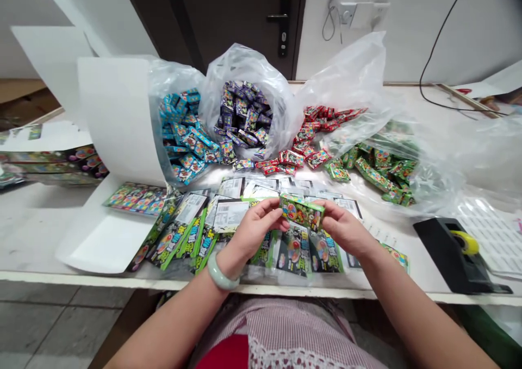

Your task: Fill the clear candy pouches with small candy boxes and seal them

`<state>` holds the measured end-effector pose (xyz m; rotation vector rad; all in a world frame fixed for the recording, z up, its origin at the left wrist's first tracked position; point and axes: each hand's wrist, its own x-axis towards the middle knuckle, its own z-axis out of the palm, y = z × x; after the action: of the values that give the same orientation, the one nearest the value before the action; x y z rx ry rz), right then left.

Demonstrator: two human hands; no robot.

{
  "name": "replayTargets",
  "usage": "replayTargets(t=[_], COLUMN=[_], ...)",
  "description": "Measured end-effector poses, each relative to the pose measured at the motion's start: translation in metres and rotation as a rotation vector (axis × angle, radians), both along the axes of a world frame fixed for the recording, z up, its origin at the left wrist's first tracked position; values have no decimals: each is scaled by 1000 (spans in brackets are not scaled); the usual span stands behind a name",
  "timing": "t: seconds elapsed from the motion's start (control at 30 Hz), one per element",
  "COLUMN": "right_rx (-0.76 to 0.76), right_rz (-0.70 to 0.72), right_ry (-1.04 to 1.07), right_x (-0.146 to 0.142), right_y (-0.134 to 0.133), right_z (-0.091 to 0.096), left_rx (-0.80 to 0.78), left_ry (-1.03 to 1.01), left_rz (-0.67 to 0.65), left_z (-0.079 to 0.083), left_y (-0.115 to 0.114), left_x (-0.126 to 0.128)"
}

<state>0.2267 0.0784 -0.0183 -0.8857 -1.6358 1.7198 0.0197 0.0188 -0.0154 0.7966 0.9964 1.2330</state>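
Between my two hands is a small green printed candy box [300, 212], held level above the table. My left hand [261, 222], with a pale bangle at the wrist, pinches its left end. At the box's right end, my right hand [339, 225] grips with thumb and fingers. Beneath it lie several black-and-green printed pouches [293, 249], overlapping in a row. More pouches [191, 227] fan out on the left, some showing white backs with barcodes.
Clear plastic bags hold blue packets [185, 132], purple packets [247, 113], red packets [314, 130] and green packets [383, 168]. An open white carton [118, 119] stands left, with printed boxes inside. A black tape dispenser [452, 255] sits right, beside label sheets [493, 227].
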Motion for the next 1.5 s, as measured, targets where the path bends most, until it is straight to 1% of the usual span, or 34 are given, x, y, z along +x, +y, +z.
replayTargets(t=[0.07,0.13,0.2,0.27,0.37,0.47,0.53,0.6,0.67,0.7,0.73,0.8,0.83,0.87,0.9,0.97,1.03,1.07,1.1,1.17,1.23,1.3,1.43,1.5], right_rx=[172,386,564,691,815,829,831,877,929,939,940,920,908,901,902,925,976,1006,1035,1080,1103,1119,1151,1166], right_rz=[75,142,168,151,139,102,49,3,-55,-83,-97,-61,-21,7,15,-34,-88,-81,-49,61,161,226,270,246], right_ry=[0,-91,-210,-284,-338,-347,-348,-400,-496,-537,-563,-561,-539,-514,-495,-488,-518,-534,-550,-573,-591,-599,-582,-564], right_x=[-1,-4,-9,-16,-27,-29,-21,-8,6,12,16,17,15,11,7,-2,-9,-11,-12,-14,-15,-14,-11,-7], right_y=[-9,-18,-28,-36,-44,-45,-39,-29,-18,-13,-8,-1,2,4,7,11,13,13,12,10,6,4,2,2], right_z=[4,11,19,25,27,22,18,14,10,8,6,1,-1,-4,-6,-9,-10,-9,-7,-2,5,12,19,21], left_rx=[11,-2,-25,-47,-76,-77,-30,73,204,267,320,376,382,381,383,421,488,520,547,583,602,606,579,562], left_ry=[-68,-171,-280,-331,-295,-245,-115,169,561,760,943,1236,1339,1418,1479,1556,1585,1588,1585,1578,1570,1551,1498,1480], left_rz=[-34,-64,-44,3,46,34,21,64,125,109,47,-154,-255,-328,-372,-394,-350,-319,-294,-274,-287,-301,-307,-312], left_z=[-3,-6,-8,-9,-9,-9,-6,0,7,9,10,8,6,4,2,2,5,7,9,13,14,14,11,11], left_y=[-2,-5,-7,-8,-8,-10,-13,-17,-18,-17,-15,-10,-6,-3,-1,2,0,-3,-5,-11,-16,-19,-22,-24], left_x=[2,6,11,18,28,27,12,-14,-44,-57,-68,-79,-80,-78,-76,-72,-72,-75,-78,-85,-90,-91,-89,-88])
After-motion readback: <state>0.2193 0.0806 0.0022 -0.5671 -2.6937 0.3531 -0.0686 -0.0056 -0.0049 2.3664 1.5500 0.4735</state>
